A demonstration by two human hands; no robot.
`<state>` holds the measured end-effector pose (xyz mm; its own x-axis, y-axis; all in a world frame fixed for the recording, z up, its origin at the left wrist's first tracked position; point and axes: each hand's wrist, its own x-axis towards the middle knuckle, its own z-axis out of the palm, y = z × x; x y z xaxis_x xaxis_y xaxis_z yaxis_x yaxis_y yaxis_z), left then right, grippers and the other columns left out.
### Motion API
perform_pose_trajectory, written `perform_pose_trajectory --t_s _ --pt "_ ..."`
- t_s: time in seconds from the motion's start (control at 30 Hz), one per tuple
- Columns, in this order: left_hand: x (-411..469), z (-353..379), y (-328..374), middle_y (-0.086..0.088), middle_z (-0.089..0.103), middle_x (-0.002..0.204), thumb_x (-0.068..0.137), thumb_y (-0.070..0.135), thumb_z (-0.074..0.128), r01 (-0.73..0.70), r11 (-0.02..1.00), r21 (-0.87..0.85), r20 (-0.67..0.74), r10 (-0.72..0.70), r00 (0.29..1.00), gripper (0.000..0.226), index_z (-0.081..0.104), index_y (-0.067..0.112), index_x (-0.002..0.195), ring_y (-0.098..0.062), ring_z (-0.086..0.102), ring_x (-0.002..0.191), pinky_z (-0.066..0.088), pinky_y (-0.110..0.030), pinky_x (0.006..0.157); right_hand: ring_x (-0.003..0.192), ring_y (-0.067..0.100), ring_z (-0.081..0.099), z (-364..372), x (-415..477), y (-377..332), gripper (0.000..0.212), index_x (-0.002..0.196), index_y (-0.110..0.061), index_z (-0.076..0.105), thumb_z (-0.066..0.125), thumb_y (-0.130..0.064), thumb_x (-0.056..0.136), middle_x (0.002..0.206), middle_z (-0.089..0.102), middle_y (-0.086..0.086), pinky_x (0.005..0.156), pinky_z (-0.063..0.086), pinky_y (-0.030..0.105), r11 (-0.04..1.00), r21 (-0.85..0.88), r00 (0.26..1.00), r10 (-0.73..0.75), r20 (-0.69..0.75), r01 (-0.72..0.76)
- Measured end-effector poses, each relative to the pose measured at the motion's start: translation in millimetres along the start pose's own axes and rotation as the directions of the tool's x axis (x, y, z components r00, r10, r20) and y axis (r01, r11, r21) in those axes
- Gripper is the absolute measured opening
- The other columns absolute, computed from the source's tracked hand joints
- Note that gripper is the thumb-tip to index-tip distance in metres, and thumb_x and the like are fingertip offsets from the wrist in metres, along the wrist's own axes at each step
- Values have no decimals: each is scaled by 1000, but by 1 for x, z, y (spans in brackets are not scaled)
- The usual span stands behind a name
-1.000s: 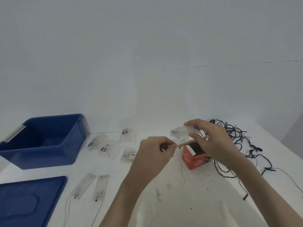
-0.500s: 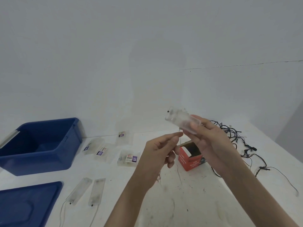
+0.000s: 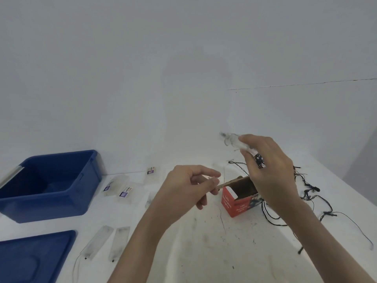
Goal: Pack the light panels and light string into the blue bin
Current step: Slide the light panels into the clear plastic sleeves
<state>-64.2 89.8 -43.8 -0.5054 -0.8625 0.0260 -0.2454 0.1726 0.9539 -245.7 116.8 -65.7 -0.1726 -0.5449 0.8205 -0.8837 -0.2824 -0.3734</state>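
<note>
**1. Hands.** I logged the right hand raised above the red box. Its fingertips pinched one end of a clear packet. Contents were blurred, prob. a bagged light panel. The packet hung clear of the worktop, free end pointing toward the far edge. The left hand was curled, thumb and forefinger pinching the tip of the box's open flap. My reading: the flap was held back to keep the mouth open and steady the box, so the other hand could work at the opening w/o tipping it.

**2. Task items.**
- The blue bin sat at the far-left corner, mouth up. I saw nothing in the part of the interior in view, so packing was approx. at the start.
- The blue lid lay flat at the near-left corner, off the bin, leaving access free.
- Two bare light panels lay side by side just right of the lid, thin leads trailing toward the near edge.
- Three labelled packets lay between bin and box, toward the far edge.
- The light string lay in a loose black tangle along the right edge, close against the box.

**3. Assessment.** The held packet was well apart from the bin, so a carry leftward across the worktop was req'd. I judged the string the awkward item, as loose strands would likely snag.
</note>
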Motion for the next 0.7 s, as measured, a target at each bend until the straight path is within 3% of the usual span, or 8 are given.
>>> perform_pose_trajectory --t_s 0.1,0.17,0.23,0.33,0.4,0.47,0.57,0.7 --pt "3 -1 13 14 65 69 90 24 58 -153 902 403 -103 211 972 13 70 28 90 2 47 44 35 -11 51 84 -1 51 -7 2 3 26 103 -17 65 62 0 84 92 63 -9 78 31 -3 997 -20 952 73 297 -70" --pt "9 -2 23 17 61 77 93 28 53 -210 796 568 -120 332 936 16 69 29 93 4 48 53 34 -11 59 85 -3 57 -17 7 1 24 94 -26 65 66 -5 83 85 66 -11 76 36 0 972 86 832 138 537 -217" --pt "16 -3 31 15 59 81 95 29 50 -238 738 632 -124 399 908 17 67 28 96 2 46 57 35 -15 63 85 4 66 -28 13 -2 27 89 -25 69 70 0 78 85 71 -4 77 45 8 835 316 721 132 680 -451" --pt "25 -5 37 16 59 77 94 29 51 -268 806 528 -130 388 912 16 67 30 92 6 47 57 32 -14 58 74 15 68 -38 21 -4 28 83 -18 72 76 2 64 80 72 3 67 52 19 435 626 713 54 699 -647" --pt "25 -4 38 16 59 75 94 25 51 -297 865 404 -120 372 920 16 65 30 87 6 47 52 30 -11 51 74 14 67 -35 24 -2 34 81 -20 73 87 -15 50 77 71 2 68 53 21 166 751 767 59 639 -639" --pt "24 -2 36 14 59 71 94 25 51 -302 905 301 -128 352 927 18 62 33 83 0 43 47 28 -11 47 82 15 67 -29 25 0 42 83 -17 73 90 -23 45 84 71 4 72 54 23 -23 814 801 165 576 -580" --pt "21 2 31 12 55 58 94 28 53 -292 941 174 -152 318 936 17 68 32 89 -3 39 44 30 -13 47 88 16 68 -22 29 -9 43 95 -7 65 80 -18 56 92 71 5 74 53 21 -78 851 790 335 513 -520" --pt "15 9 27 10 55 54 94 20 54 -192 975 -111 -125 178 976 21 69 24 107 -4 32 39 28 -13 39 85 13 70 -18 30 -27 30 97 -7 61 63 -8 67 85 74 2 78 55 22 62 870 775 488 401 -490"
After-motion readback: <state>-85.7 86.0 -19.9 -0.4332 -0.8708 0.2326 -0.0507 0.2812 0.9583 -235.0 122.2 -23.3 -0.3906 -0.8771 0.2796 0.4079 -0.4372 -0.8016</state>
